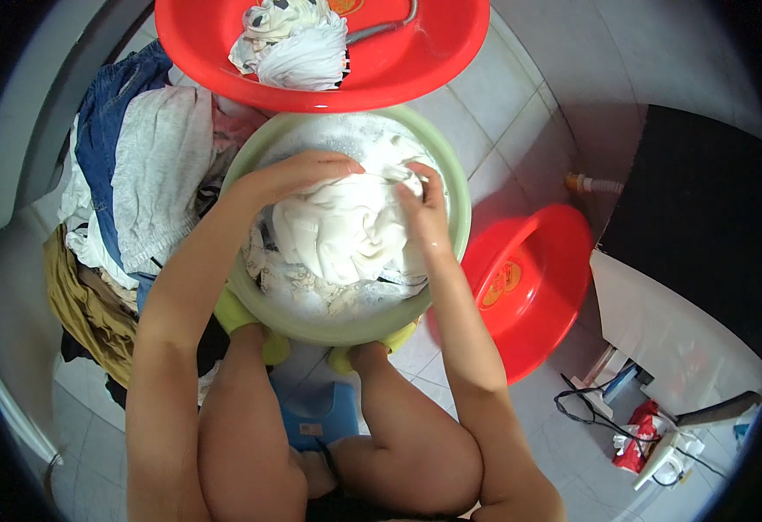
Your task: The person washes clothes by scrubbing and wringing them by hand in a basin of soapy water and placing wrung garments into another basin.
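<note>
A white garment (337,230) lies bunched up in a pale green basin (460,200) of sudsy water. My left hand (315,170) is closed on its far left edge, fingers reaching over the fabric and the thumb mostly hidden. On the right side, my right hand (424,204) grips a fold of the same cloth between curled fingers and thumb. Other wet, dark-and-white patterned fabric (263,265) shows under the garment at the basin's left, partly covered by foam.
Beyond the basin, a large red tub (437,65) holds wet white clothes (298,52) and a hose (381,33). Another red basin (542,287) tilts at the right. Piled laundry (159,165) lies left. A blue stool (315,418) is beneath me; a black cable (585,404) trails lower right.
</note>
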`<state>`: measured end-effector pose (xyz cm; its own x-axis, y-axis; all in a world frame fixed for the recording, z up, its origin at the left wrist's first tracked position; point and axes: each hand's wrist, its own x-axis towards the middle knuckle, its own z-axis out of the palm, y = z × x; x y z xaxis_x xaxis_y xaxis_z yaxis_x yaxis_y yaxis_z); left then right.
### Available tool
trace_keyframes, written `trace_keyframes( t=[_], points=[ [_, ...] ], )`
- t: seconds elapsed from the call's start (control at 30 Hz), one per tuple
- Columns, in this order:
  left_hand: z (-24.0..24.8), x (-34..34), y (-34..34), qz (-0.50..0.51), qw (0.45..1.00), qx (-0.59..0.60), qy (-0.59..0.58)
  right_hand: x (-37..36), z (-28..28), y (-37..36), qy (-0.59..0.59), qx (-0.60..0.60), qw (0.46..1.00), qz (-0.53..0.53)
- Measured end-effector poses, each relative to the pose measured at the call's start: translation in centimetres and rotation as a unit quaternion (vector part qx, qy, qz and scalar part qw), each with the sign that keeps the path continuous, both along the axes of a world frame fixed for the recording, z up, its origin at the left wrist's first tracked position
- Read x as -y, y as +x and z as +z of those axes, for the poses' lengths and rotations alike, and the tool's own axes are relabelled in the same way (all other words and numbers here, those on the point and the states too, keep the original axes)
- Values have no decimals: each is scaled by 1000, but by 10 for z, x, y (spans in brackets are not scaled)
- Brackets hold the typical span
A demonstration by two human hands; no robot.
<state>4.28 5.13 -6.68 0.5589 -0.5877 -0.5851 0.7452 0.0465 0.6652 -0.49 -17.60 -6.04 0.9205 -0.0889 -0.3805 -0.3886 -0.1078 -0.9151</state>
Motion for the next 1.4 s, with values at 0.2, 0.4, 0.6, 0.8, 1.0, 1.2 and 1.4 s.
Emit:
trace_keyframes(
  t=[0.2,0.4,0.6,0.8,1.0,1.2,1.4],
  points=[
    [-49,11,-21,-139,955,212,152,-20,-21,-15,-305,58,935,173],
    [-74,6,-48,-136,837,330,414,-27,-52,-18,-493,35,811,315],
    [32,52,-78,118,796,513,297,-59,15,3,168,-187,959,-133],
    [61,67,-67,109,686,697,179,-44,-7,-22,529,-299,788,-100],
    [9,24,-32,62,753,551,355,-94,68,-31,332,-337,874,-112],
    [65,58,-77,128,722,652,192,-71,55,-47,377,-251,872,-185],
    [46,14,-38,54,861,440,249,-43,95,-20,382,-344,853,-93]
  ],
)
